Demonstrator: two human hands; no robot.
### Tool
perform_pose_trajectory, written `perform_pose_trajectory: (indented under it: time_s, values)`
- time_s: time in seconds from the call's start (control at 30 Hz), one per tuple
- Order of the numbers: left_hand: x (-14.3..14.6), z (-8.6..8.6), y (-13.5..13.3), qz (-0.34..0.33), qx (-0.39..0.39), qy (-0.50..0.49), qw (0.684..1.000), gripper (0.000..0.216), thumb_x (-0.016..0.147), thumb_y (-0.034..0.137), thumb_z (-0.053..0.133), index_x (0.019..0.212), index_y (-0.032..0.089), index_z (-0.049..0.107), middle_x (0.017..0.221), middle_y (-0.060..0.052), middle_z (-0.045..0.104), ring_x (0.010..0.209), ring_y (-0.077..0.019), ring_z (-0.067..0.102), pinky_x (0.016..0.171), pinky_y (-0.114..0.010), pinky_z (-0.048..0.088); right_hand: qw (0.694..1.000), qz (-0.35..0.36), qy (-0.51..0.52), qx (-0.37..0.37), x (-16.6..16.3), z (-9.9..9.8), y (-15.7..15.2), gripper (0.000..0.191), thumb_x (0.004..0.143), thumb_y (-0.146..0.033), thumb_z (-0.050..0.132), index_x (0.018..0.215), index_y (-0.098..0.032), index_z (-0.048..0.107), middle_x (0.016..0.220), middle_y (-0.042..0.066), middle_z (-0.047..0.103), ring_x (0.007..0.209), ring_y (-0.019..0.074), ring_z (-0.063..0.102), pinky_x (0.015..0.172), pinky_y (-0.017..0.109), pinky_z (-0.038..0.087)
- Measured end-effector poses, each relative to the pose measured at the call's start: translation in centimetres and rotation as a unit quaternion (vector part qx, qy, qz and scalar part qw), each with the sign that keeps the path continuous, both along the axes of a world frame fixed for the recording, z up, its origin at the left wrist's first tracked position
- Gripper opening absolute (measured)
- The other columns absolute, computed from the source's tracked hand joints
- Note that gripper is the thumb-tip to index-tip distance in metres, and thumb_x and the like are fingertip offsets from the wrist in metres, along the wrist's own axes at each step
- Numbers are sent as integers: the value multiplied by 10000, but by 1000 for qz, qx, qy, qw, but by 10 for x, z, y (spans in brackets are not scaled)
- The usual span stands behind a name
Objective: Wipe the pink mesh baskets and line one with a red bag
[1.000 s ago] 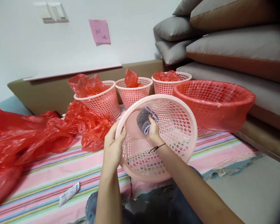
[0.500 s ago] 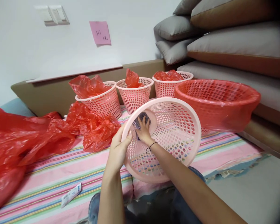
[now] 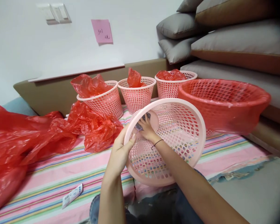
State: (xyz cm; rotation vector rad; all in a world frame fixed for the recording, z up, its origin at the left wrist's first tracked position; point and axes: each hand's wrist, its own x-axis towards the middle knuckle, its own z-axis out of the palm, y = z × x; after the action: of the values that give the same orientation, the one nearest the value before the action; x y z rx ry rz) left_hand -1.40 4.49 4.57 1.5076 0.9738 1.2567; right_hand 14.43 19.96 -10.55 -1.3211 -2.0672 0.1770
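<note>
A pink plastic basket with a lattice wall is tipped on its side, its mouth facing me. My left hand grips the rim on the left, thumb inside and fingers behind the outer wall. My right hand reaches inside with its fingers spread over a dark, speckled cloth, pressing it to the basket's inner surface near the base. Part of the cloth is hidden under the hand. A thin black band circles my right wrist.
Three pink baskets with red bags stand behind; a wider basket covered in red plastic is at right. Crumpled red bags and a small printed packet lie on the striped cloth. Grey cushions are stacked at right.
The tilted basket and both hands sit slightly farther right in view. My right hand has shifted a little with the cloth inside the basket; my left hand keeps hold of the rim.
</note>
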Motion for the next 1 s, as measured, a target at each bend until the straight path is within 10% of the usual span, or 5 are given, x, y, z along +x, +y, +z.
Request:
perform_pose_trajectory:
  time_s: [0.2, 0.57, 1.0]
  values:
    - [-3, -6, 4, 22, 2, -22, 1000, 469, 803, 391, 715, 1233, 208, 673, 1275, -69, 688, 1230, -279, 598, 1111, -406, 401, 991, 100, -90, -7, 7, 11, -15, 708, 769, -133, 655, 1448, -269, 509, 1636, 19, 274, 1533, 317, -77, 1210, 615, 10]
    - [-17, -16, 7, 45, -29, -47, 997, 498, 774, 379, 751, 1230, 193, 670, 1272, -86, 690, 1236, -291, 598, 1090, -407, 425, 955, -218, 169, -106, -3, 1, 9, 694, 928, -298, 409, 1580, -150, 221, 1666, 169, 26, 1504, 454, -76, 1106, 775, 14]
    - [-16, -21, 12, 37, 9, -42, 998, 490, 796, 410, 747, 1235, 207, 670, 1271, -61, 693, 1229, -271, 600, 1114, -390, 402, 984, 88, -121, -100, 1, 19, -30, 698, 762, -72, 563, 1442, -225, 525, 1631, 20, 269, 1534, 333, -25, 1212, 599, 19]
